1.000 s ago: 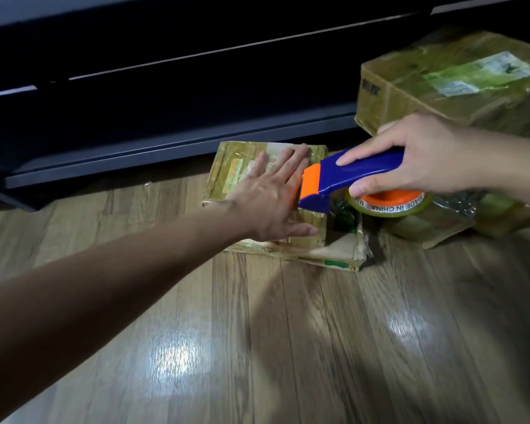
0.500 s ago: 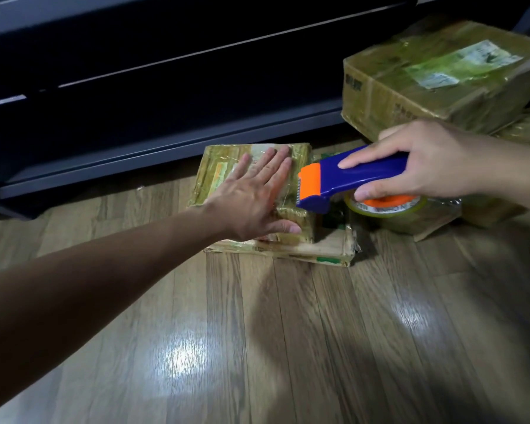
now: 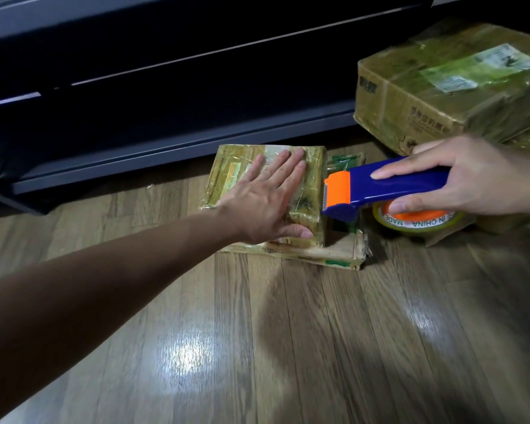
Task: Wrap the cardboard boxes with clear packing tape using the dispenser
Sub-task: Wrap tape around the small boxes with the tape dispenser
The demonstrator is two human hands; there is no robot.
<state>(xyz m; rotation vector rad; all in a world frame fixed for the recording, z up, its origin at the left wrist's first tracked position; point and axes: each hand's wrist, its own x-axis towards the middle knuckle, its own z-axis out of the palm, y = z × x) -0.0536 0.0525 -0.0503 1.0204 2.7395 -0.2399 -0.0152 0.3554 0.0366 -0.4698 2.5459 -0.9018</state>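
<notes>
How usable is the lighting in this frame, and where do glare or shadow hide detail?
Head view: dim overall; two bright glare patches on the wooden floor; the dark furniture behind is nearly black; the left hand on the small taped box and the right hand holding the tape dispenser stay sharp; straight edges bow slightly from the wide lens.

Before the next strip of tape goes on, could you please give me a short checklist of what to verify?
1. Left hand flat on small taped cardboard box: ok.
2. Right hand gripping blue and orange tape dispenser: ok.
3. Serrated blade at the box's right edge: ok.
4. Clear tape roll loaded: ok.
5. Tape end stuck to the box: cannot tell.
</notes>
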